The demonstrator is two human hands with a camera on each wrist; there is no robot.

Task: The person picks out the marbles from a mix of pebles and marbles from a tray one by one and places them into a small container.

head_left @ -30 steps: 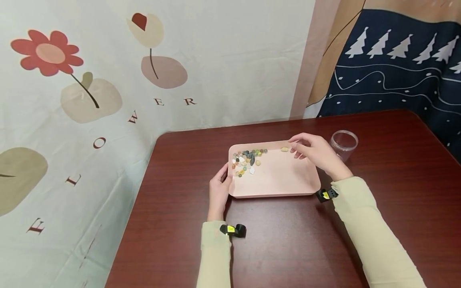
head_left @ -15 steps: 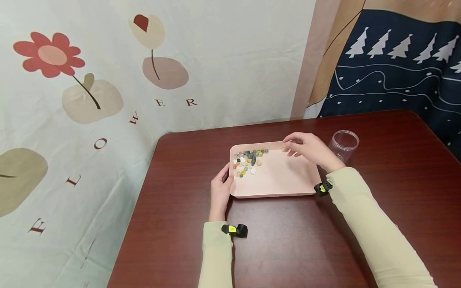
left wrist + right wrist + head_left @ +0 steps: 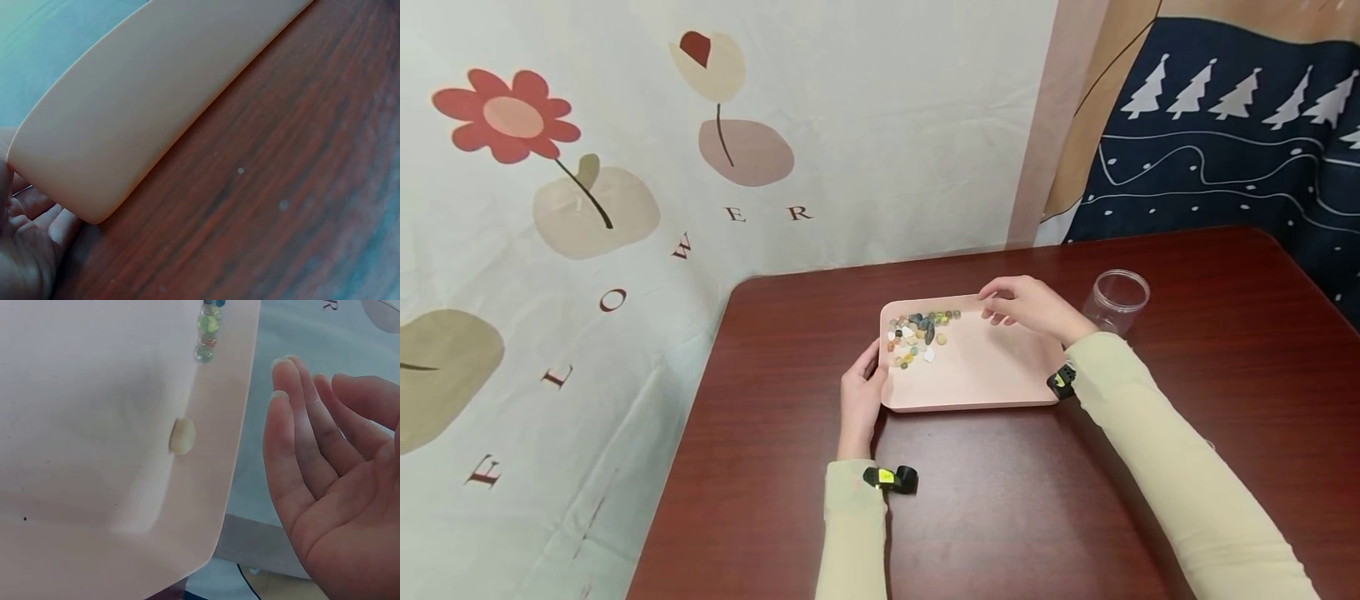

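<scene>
Dark red wood-grain table (image 3: 760, 517) against a pale printed cloth (image 3: 887, 125) with flowers and letters; navy curtain (image 3: 1195, 158) with white trees at right. Pale pink tray (image 3: 977, 375) sits on the table, near its far edge. Pale oval stone (image 3: 184, 437) lies inside the tray, by the foot of the far wall, per the right wrist view; in the head view the right hand covers that spot. Row of small glassy beads (image 3: 207, 328) along the same wall, a bit apart from the stone. Cluster of mixed stones (image 3: 917, 337), dark, white, yellowish, fills the tray's far left corner area.

Right hand (image 3: 1028, 306): over the far rim, palm turned inward, fingers loosely bent and close together, thumb apart from them, nothing held. Right forearm reaches in diagonally from lower right. Left hand (image 3: 861, 396): gripping the tray's left end, thumb at the rim, fingers bent against the outside; left wrist view is dim and cropped, so exact finger contact is hard to read. Left forearm comes straight up from the bottom edge. Light green sleeves (image 3: 855, 533), black band (image 3: 891, 478) on each wrist. Clear jar (image 3: 1108, 322) stands upright beyond the right wrist, just beside the tray.
</scene>
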